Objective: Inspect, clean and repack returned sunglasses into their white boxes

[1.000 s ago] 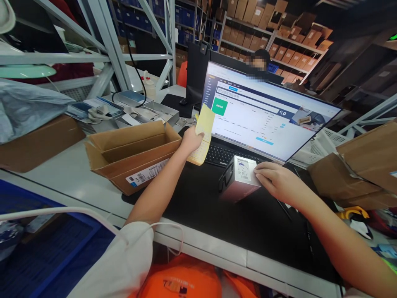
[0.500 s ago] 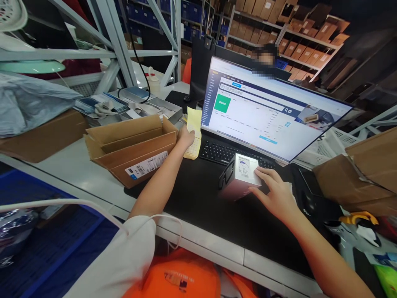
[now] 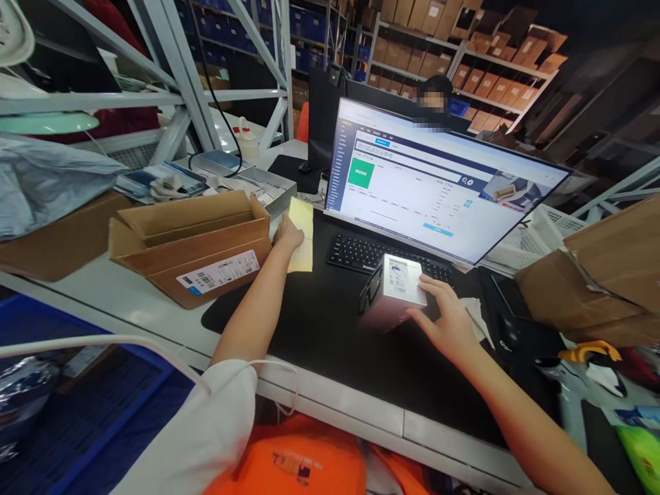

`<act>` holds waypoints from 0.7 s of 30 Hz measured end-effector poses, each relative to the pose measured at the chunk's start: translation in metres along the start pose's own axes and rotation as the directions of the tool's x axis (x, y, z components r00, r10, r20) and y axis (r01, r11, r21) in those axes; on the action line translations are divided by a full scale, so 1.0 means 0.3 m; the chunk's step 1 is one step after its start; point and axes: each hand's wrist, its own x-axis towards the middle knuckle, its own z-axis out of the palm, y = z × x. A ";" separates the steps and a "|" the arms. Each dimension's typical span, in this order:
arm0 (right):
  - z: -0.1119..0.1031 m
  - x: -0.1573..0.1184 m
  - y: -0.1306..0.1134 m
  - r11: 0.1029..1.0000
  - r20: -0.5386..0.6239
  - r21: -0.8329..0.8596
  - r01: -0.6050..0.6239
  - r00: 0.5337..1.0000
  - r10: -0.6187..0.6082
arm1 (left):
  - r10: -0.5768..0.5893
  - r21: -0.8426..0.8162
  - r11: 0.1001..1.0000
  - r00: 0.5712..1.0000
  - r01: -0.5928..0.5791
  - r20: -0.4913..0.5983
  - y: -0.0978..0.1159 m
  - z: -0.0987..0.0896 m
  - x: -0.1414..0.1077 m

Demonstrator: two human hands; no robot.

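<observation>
My left hand [image 3: 289, 234] is closed on a yellow paper slip [image 3: 302, 237], its forearm beside the right end of an open cardboard box [image 3: 216, 251]. That box bears a white barcode label [image 3: 219, 271] on its near side. My right hand [image 3: 450, 322] grips the right side of a small white box [image 3: 405, 278], thumb at the near edge and fingers at the top right edge. The small box has a printed top and a pair of dark glasses pictured on its left face; its lower part is blurred. It is over the black desk mat [image 3: 330, 344].
A lit monitor [image 3: 412, 185] stands behind the keyboard [image 3: 355, 253]. A mouse [image 3: 509, 333] and a large brown carton [image 3: 588, 295] are at the right. Grey plastic bags [image 3: 51, 182] lie at the left, above a blue bin [image 3: 97, 412]. Another person is behind the monitor.
My left hand has moved left with the yellow slip, and the slip now hangs lower. The open cardboard box has shifted left. My right hand stays on the small white box.
</observation>
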 end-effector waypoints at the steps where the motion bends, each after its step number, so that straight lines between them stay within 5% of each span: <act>1: 0.010 -0.014 0.005 0.999 -0.013 0.047 -0.021 1.000 0.022 | 0.005 0.004 1.000 0.999 -0.005 -0.036 0.014 0.004 -0.010; 4: 0.050 -0.078 0.027 0.974 -0.037 0.206 -0.093 0.994 0.103 | 0.034 0.036 0.999 0.996 -0.031 -0.081 0.102 0.033 -0.058; 7: 0.089 -0.154 0.049 0.928 -0.022 0.310 -0.207 0.974 0.225 | 0.181 0.022 0.982 0.976 -0.185 0.123 0.259 0.062 -0.159; 8: 0.099 -0.178 0.053 0.909 0.013 0.323 -0.264 0.961 0.275 | 0.300 -0.039 0.952 0.902 -0.303 0.310 0.315 0.067 -0.206; 10: 0.112 -0.222 0.053 0.864 0.125 0.324 -0.386 0.923 0.365 | 0.502 -0.212 0.848 0.608 -0.485 0.616 0.413 0.072 -0.308; 11: 0.117 -0.241 0.048 0.839 0.182 0.319 -0.440 0.898 0.401 | 0.515 -0.237 0.823 0.504 -0.516 0.693 0.447 0.074 -0.355; 12: 0.122 -0.258 0.041 0.814 0.230 0.318 -0.486 0.872 0.431 | 0.507 -0.235 0.816 0.457 -0.528 0.731 0.471 0.077 -0.393; 16: 0.155 -0.302 0.004 0.640 0.345 0.429 -0.638 0.770 0.537 | 0.447 -0.158 0.847 0.520 -0.507 0.728 0.481 0.100 -0.438; 21: 0.172 -0.310 -0.021 0.407 0.277 0.616 -0.674 0.669 0.689 | 0.628 -0.290 0.758 0.533 -0.584 0.568 0.459 0.091 -0.395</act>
